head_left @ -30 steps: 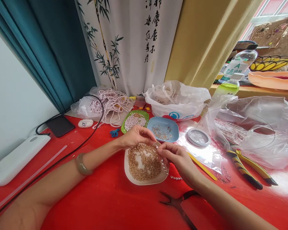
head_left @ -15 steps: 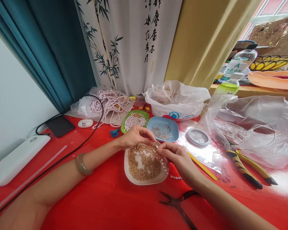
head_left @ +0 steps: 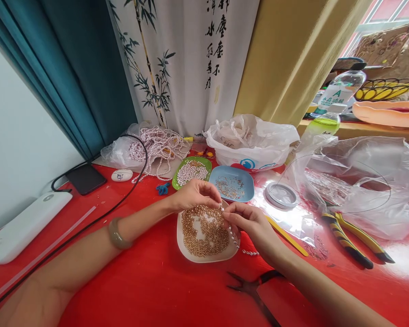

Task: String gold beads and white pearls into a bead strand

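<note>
Both hands meet above a white dish (head_left: 187, 247) full of small gold beads (head_left: 204, 234) on the red table. My left hand (head_left: 194, 194) pinches its fingertips together at the top of a strand of small pearls (head_left: 232, 236). My right hand (head_left: 250, 222) is closed on the same strand just below, and the strand hangs down from it and trails onto the table at the dish's right edge. What the left fingertips pinch is too small to name. A pale green bangle (head_left: 115, 234) is on my left wrist.
Behind the hands lie a green dish of pearls (head_left: 192, 171), a blue dish of gold findings (head_left: 231, 183), a pile of pearl strands (head_left: 157, 145) and plastic bags (head_left: 252, 141). Yellow-handled pliers (head_left: 354, 236), dark pliers (head_left: 252, 290), a thread spool (head_left: 281, 195), a phone (head_left: 86, 178) and black cable (head_left: 98, 213) also lie here.
My left hand's fingers have closed slightly toward the right hand over the strand. Otherwise nothing has visibly moved.
</note>
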`<state>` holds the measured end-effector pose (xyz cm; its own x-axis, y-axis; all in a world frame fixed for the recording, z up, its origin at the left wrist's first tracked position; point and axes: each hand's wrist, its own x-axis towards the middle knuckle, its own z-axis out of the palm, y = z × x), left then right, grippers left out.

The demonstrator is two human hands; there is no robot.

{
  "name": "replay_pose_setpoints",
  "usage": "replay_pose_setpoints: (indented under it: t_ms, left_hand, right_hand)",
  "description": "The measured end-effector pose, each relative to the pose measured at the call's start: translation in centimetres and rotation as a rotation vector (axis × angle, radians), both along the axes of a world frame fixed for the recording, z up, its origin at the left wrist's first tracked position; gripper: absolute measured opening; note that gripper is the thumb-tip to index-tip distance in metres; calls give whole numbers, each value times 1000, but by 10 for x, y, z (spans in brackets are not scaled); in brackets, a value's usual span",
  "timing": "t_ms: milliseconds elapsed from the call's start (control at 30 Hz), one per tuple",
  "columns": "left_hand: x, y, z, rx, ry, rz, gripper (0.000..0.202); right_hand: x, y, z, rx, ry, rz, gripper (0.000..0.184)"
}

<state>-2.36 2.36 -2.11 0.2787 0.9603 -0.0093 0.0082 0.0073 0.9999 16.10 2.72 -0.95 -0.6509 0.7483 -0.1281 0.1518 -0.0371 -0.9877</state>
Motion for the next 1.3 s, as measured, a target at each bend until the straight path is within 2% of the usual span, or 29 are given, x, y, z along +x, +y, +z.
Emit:
replay_pose_setpoints:
  t_ms: [267, 500, 633, 733, 867, 1067, 1167, 1300]
  left_hand:
    - [2, -1, -2, 24, -38, -10, 17]
    - [0, -2, 3, -5, -20, -27, 13]
    - [-2, 0, 6, -7, -46, 47, 17]
    - [-3, 1, 7, 43, 115, 46, 13]
    - [3, -5, 7, 125, 450, -113, 8]
    - [16, -17, 7, 422, 763, -219, 10]
    - [18, -18, 7, 473, 831, -267, 8]
    - [16, -19, 8, 442, 823, -318, 6]
  right_hand:
    - [0, 1, -2, -27, 11, -12, 20]
    - [0, 3, -7, -27, 3, -32, 20]
    - [0, 4, -9, -11, 25, -40, 20]
    - [0, 4, -9, 7, 40, -62, 20]
    - [0, 6, -11, 44, 61, -107, 19]
    - [2, 7, -12, 47, 75, -117, 18]
    - [2, 6, -12, 45, 75, -113, 19]
    - [1, 7, -13, 46, 71, -116, 20]
